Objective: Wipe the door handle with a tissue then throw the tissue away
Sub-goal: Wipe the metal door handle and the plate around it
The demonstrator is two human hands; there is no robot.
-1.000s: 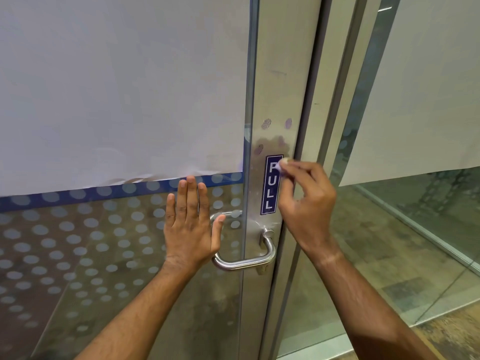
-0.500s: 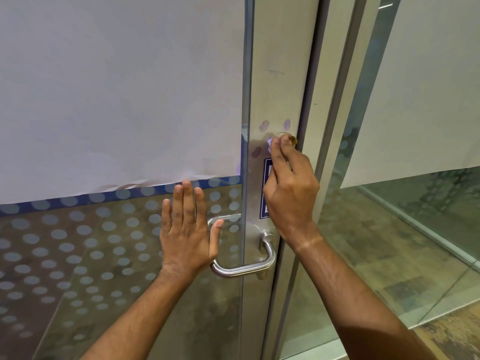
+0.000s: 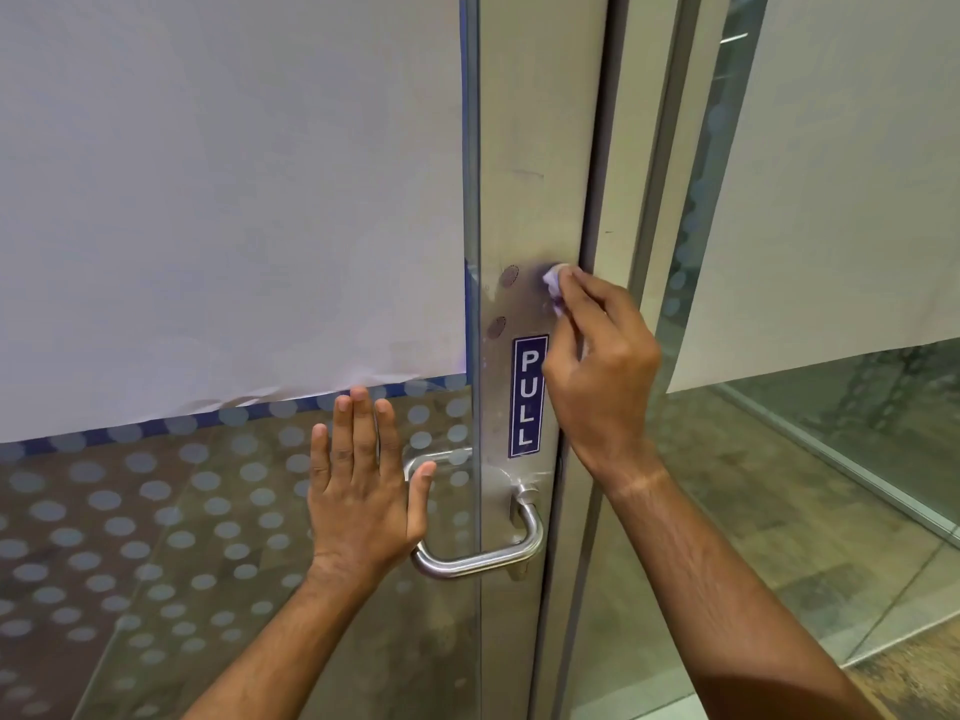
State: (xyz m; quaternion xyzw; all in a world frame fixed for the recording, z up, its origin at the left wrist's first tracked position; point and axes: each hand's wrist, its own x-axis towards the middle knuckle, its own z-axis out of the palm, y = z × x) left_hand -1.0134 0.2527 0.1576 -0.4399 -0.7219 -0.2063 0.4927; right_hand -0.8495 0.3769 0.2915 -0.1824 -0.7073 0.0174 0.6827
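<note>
- One door handle (image 3: 478, 556), a steel loop on the metal door stile (image 3: 535, 148), has its long bar lying level and reaching left from its mount below the PULL sticker (image 3: 527, 396).
- One tissue (image 3: 554, 285), crumpled small, is pinched in the right hand (image 3: 597, 371) and pressed on the stile above the sticker (well above the handle).
- The left hand (image 3: 363, 491) lies flat and released on the dotted glass (image 3: 156, 511), just left of the handle.
- Two round marks (image 3: 509, 275) sit left of the tissue.

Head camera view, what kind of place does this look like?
Probably an office or commercial building entrance: a metal-framed glass door with frosted dots, a blue PULL sticker above a steel handle, and a tiled floor beyond.
</note>
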